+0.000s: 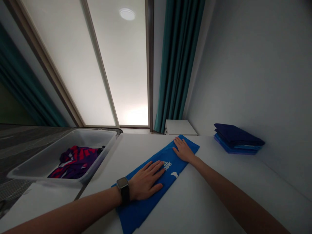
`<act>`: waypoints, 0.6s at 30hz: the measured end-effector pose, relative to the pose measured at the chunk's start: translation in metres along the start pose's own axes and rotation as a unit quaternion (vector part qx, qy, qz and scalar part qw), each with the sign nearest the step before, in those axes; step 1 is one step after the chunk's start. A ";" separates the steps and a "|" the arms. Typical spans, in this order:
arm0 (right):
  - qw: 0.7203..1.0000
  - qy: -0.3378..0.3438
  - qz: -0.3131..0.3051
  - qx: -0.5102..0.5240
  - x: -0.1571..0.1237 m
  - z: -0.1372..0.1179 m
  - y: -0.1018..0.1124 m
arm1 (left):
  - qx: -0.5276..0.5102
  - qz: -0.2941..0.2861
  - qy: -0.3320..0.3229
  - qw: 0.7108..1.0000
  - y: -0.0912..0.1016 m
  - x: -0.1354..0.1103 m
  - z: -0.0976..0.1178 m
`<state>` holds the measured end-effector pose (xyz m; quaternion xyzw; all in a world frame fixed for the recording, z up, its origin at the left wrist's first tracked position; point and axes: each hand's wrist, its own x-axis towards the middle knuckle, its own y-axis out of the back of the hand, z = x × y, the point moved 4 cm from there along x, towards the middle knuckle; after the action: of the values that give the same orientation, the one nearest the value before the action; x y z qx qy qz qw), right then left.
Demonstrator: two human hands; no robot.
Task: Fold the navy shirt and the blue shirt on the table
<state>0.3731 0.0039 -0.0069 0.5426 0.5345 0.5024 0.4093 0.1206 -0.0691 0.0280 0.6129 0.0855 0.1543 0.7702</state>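
A blue shirt (156,191), folded into a long strip with white lettering on it, lies slantwise across the white table. My left hand (146,180), with a dark watch (123,188) on its wrist, rests flat on the near half of the strip, fingers spread. Close to the far end, my right hand (182,150) also lies flat on the cloth with its fingers stretched out. Neither hand grips the fabric.
Folded dark and bright blue clothes (237,139) are stacked at the right by the wall. On the left stands a translucent plastic bin (97,138) holding red and purple clothing (78,161). A small white cabinet (180,126) sits beyond the table's (207,188) far edge, before teal curtains (179,65).
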 end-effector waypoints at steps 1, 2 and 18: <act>0.999 -0.051 0.008 -0.002 -0.002 -0.001 0.001 | -0.001 -0.009 -0.038 0.999 0.009 0.004 -0.004; 0.994 -0.108 0.008 0.004 -0.004 -0.003 0.001 | -0.001 -0.034 -0.094 0.995 0.015 0.007 -0.007; 0.999 0.031 -0.036 0.006 0.031 -0.036 -0.025 | -0.022 0.001 -0.007 1.000 -0.013 -0.003 0.025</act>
<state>0.3306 0.0335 -0.0226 0.5094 0.5694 0.5004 0.4072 0.1272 -0.0956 0.0211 0.5969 0.0761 0.1529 0.7839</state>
